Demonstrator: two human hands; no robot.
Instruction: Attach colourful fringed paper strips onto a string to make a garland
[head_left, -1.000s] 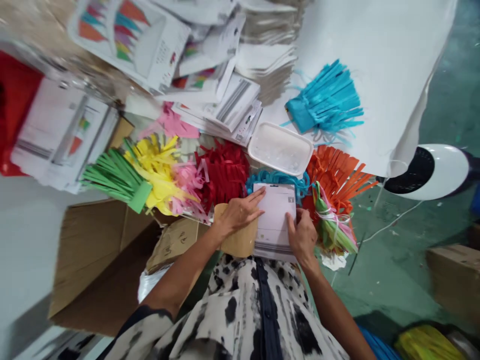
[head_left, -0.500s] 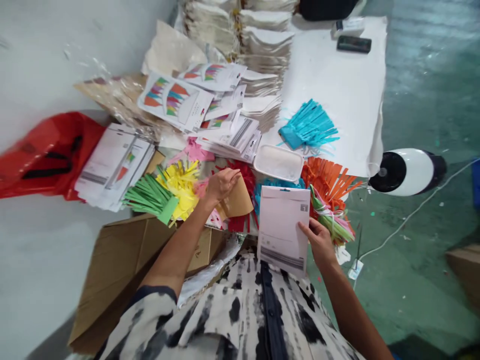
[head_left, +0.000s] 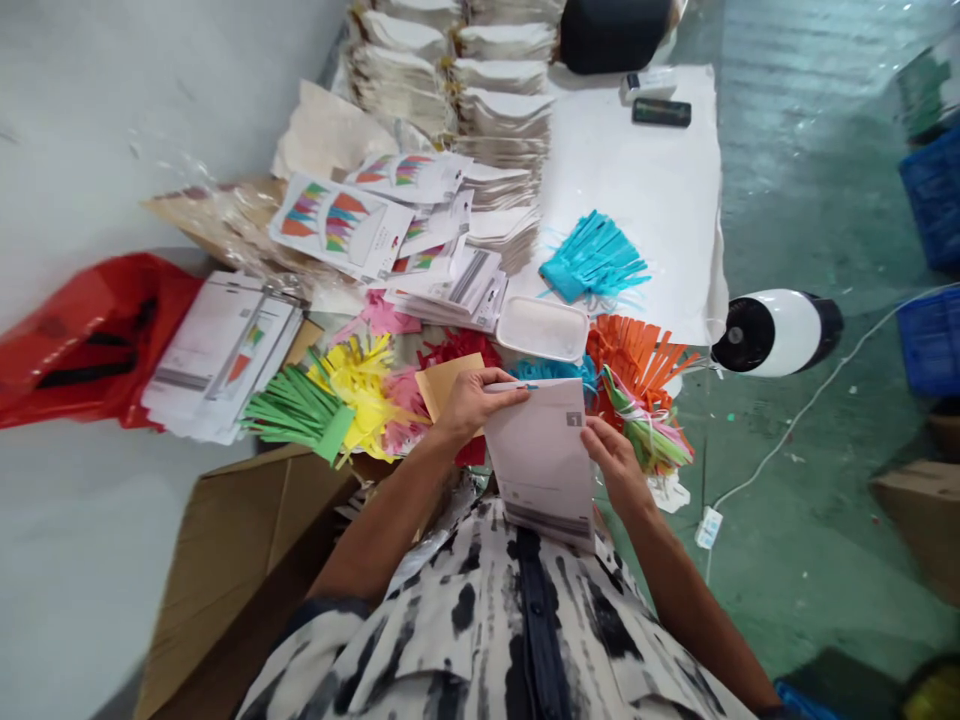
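Pale wall (head_left: 105, 130) and worn green floor (head_left: 795, 170) in a workshop

Left of the fingers (head_left: 499, 385), an open cardboard box (head_left: 240, 570) stands beside the wall. Right of them, a white-and-black fan (head_left: 776, 333) stands over the floor, a white cable (head_left: 795, 425) trails across it, and blue plastic crates (head_left: 934, 345) sit at the far edge.

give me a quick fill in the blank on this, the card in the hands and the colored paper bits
The left hand and right hand hold a white printed card whose corner box shows the number ____.
The fringed paper piece lying on the white sheet is ____.
The paper fringe just right of the white plastic tub is ____.

1, blue, orange
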